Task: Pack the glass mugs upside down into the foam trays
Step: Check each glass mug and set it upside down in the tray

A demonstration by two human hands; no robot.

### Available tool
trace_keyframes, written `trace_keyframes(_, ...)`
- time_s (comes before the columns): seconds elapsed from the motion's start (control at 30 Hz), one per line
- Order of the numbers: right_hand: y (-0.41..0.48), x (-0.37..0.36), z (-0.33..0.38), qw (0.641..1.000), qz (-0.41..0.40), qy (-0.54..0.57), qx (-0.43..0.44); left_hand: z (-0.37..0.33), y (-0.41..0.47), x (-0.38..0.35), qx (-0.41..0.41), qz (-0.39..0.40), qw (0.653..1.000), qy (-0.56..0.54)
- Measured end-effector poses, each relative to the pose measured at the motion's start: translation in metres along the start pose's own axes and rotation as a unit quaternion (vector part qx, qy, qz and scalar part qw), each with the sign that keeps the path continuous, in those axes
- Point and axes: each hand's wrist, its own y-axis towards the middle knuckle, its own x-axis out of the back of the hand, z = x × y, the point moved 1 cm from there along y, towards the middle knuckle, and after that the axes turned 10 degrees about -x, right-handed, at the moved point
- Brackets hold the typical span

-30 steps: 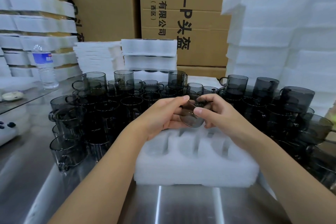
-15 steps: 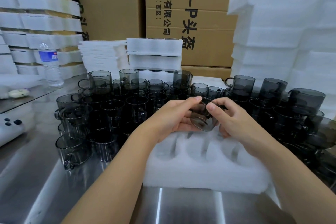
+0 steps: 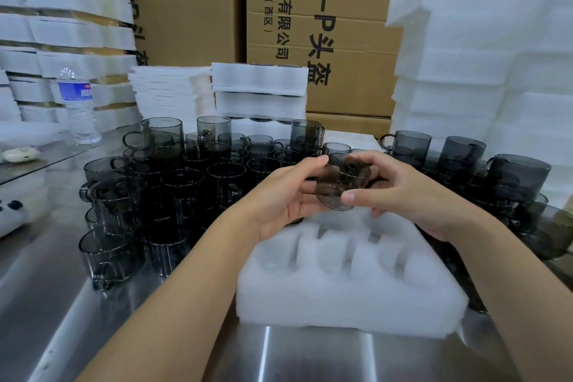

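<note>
Smoked-glass mug (image 3: 338,186) held in the air between both hands, tipped on its side with its round base towards the camera, just above the far edge of the white foam tray (image 3: 350,295) with its moulded pockets. The left hand (image 3: 288,195) has its grip closed on the mug, thumb on top. The right hand (image 3: 403,192) has its grip on it too, thumb against the base rim. The tray lies on the steel surface (image 3: 93,319). A crowd of matching mugs (image 3: 186,183) stands upright to its left and behind. A water bottle (image 3: 79,102) stands far left, foam stacks (image 3: 480,71) rise on the right, and cardboard cartons (image 3: 341,25) stand behind.
</note>
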Motion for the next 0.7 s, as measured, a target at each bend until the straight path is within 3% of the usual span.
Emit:
trace_keyframes(0.2,-0.003,-0.005,-0.012,0.996,-0.045,-0.057,0.056,0.002,0.001,0.002,0.002,-0.005,1.000,0.001)
trace_keyframes(0.37,0.001,-0.016,-0.019,0.984,-0.148,0.044,0.090,0.002,0.002,0.003,-0.018,-0.020,1.000,-0.001)
trace_keyframes(0.5,-0.001,-0.015,-0.021,0.976,-0.181,0.083,0.084,0.003,0.002,0.003,-0.035,-0.022,0.999,0.018)
trace_keyframes(0.7,-0.005,-0.015,-0.018,0.981,-0.123,0.126,0.080,0.003,0.005,0.004,0.006,-0.083,0.996,0.012)
